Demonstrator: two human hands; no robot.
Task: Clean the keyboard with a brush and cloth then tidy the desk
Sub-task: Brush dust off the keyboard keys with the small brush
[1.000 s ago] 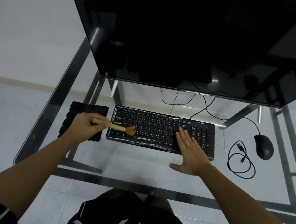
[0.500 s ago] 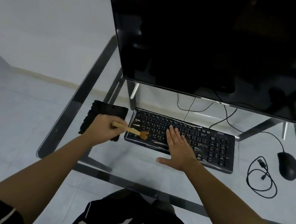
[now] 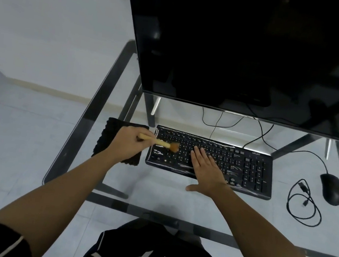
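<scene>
Head view: left hand [image 3: 126,144] grips brush [image 3: 159,142], bristles on keyboard [image 3: 246,168] left keys; right hand [image 3: 206,169] flat, fingers straight, shifted from numpad to mid-keys. Cloth [image 3: 107,139] at keyboard's 9 o'clock.

A big dark monitor [image 3: 252,52] fills the upper right; at right centre lie a black mouse [image 3: 332,189] and, just beside it, a coiled cable [image 3: 303,186] (possibly USB).

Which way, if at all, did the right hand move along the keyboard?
Yes. The right hand slid left along the keyboard, from near its right end toward the middle keys.
</scene>
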